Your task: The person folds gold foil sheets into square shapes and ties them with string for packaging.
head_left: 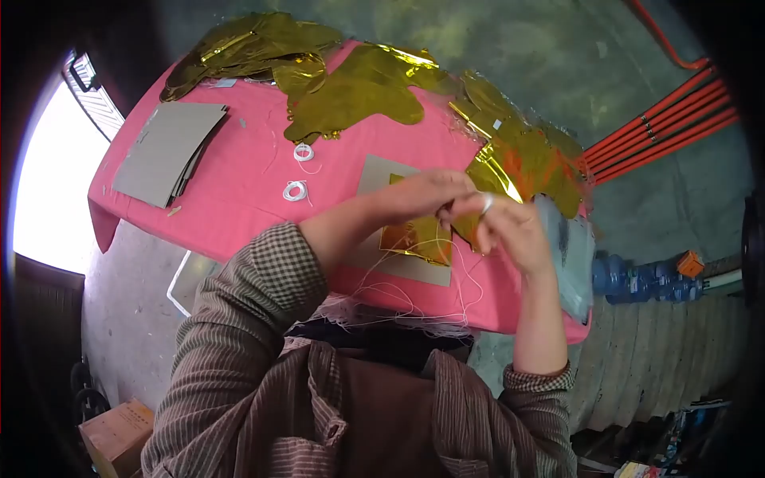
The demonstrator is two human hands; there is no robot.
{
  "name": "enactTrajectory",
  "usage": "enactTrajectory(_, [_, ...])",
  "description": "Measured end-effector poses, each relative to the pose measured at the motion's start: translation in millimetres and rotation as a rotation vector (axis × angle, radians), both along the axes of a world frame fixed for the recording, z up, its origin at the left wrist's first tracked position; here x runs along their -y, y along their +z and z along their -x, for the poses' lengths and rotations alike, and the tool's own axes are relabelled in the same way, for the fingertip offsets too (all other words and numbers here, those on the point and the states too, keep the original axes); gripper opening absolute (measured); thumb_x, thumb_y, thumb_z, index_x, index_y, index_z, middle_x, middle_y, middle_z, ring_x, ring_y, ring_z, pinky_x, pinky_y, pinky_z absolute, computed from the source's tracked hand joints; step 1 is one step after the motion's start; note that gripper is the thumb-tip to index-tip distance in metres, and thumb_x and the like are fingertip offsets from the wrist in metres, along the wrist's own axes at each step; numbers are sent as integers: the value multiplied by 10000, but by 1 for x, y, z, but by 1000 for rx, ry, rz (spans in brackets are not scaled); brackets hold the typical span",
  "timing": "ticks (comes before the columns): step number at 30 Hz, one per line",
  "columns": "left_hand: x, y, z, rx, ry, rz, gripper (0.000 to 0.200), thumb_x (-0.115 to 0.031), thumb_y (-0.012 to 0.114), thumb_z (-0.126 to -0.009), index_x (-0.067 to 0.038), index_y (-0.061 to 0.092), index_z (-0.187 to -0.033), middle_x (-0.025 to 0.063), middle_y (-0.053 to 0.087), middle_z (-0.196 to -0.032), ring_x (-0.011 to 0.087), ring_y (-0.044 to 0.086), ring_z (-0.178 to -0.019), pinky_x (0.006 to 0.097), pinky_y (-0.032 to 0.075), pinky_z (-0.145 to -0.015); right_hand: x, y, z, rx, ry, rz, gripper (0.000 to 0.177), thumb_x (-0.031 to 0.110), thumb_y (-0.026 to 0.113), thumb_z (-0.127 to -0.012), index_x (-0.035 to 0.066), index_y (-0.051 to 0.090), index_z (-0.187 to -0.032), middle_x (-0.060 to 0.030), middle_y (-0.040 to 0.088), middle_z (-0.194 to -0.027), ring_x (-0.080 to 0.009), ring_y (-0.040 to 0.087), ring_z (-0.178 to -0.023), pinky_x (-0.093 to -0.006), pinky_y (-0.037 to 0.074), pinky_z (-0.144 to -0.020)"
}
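My left hand (426, 195) is closed, fingertips pinched together close to my right hand, above a gold foil sheet (410, 239). My right hand (514, 231) has its fingers curled and slightly blurred, with a white band of string (487, 202) around a finger. Loose white string (398, 291) trails from below the hands in loops across the front of the table. Under the foil sheet lies a grey cardboard sheet (378, 171). Two small coils of white string, a nearer coil (288, 191) and a farther coil (296, 154), sit left of the hands.
A pink cloth (239, 187) covers the table. Grey cardboard sheets (163, 151) are stacked at its left. Gold foil pieces (358, 92) spread along the far edge, with more foil (542, 159) at the right beside a clear plastic package (570, 255). Blue water bottles (637, 279) stand beyond.
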State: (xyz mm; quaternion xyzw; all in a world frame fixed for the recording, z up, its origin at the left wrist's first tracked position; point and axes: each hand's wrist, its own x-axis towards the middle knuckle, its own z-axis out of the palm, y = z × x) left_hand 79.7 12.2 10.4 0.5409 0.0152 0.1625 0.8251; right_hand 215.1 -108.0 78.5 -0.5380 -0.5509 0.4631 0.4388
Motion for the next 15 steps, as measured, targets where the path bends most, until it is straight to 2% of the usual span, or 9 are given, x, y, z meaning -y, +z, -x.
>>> enactTrajectory(1, [6, 1, 0, -49, -28, -81, 211, -264, 451, -893, -72, 531, -859, -39, 393, -628, 66, 396, -548, 244, 435, -552, -6, 1, 2, -61, -101, -114, 218, 121, 461, -880, 19, 628, -977, 26, 538, -632, -34, 463, -526, -172, 338, -487])
enactTrajectory(2, [7, 3, 2, -47, -107, -112, 209, -265, 453, -891, -79, 544, -864, -43, 398, -632, 61, 397, -553, 242, 434, -555, -12, 10, 2, 155, -165, -145, 213, 126, 455, -884, 21, 621, -966, 29, 532, -632, -42, 469, -517, -165, 336, -485])
enactTrajectory(3, [4, 5, 3, -46, -108, -115, 209, -265, 453, -891, -79, 544, -864, -43, 398, -632, 61, 397, -553, 242, 434, -555, -12, 2, -5, 156, -167, -147, 213, 126, 455, -884, 21, 621, -966, 29, 532, -632, -42, 469, -517, -165, 336, -485])
enactTrajectory(5, [-6, 7, 5, 72, -36, 48, 214, -266, 451, -892, -79, 549, -862, -41, 422, -636, 62, 424, -561, 236, 440, -559, -13, -20, -24, 440, -129, 1, 203, 128, 456, -885, 11, 608, -955, 14, 554, -652, -49, 478, -511, -163, 337, -480])
enactTrajectory(6, [-7, 6, 4, 75, -31, 51, 214, -266, 451, -892, -79, 549, -862, -41, 422, -636, 62, 424, -561, 236, 440, -559, -10, -17, -20, 442, -123, 2, 203, 128, 456, -885, 11, 608, -955, 14, 554, -652, -49, 478, -511, -163, 337, -480])
enactTrajectory(8, [-7, 1, 0, -20, 58, -71, 220, -267, 444, -895, -76, 550, -869, -40, 443, -641, 60, 441, -561, 233, 441, -560, 2, -7, -8, -11, 115, 89, 220, 141, 467, -877, -19, 579, -979, -68, 620, -754, -62, 492, -512, -178, 367, -475])
enactTrajectory(11, [6, 7, 3, -77, -12, -115, 206, -244, 446, -880, -67, 546, -846, -28, 461, -627, 73, 471, -543, 228, 438, -535, -17, -11, -5, 19, -166, -205, 213, 134, 458, -885, -8, 586, -980, -70, 630, -839, -50, 463, -493, -180, 361, -454])
enactTrajectory(13, [2, 9, 4, -79, -51, -118, 192, -223, 452, -868, -61, 545, -827, -15, 478, -627, 88, 497, -533, 224, 443, -520, -18, -13, -8, 227, -262, -267, 203, 126, 458, -884, -6, 590, -965, -75, 625, -812, -51, 455, -486, -174, 348, -440])
enactTrajectory(15, [-11, 6, 3, 63, 59, 133, 192, -220, 461, -862, -52, 543, -820, -14, 476, -626, 85, 500, -550, 232, 461, -531, -7, -9, -10, 165, -10, 169, 197, 123, 457, -883, -6, 592, -944, -83, 628, -823, -57, 464, -488, -170, 341, -439])
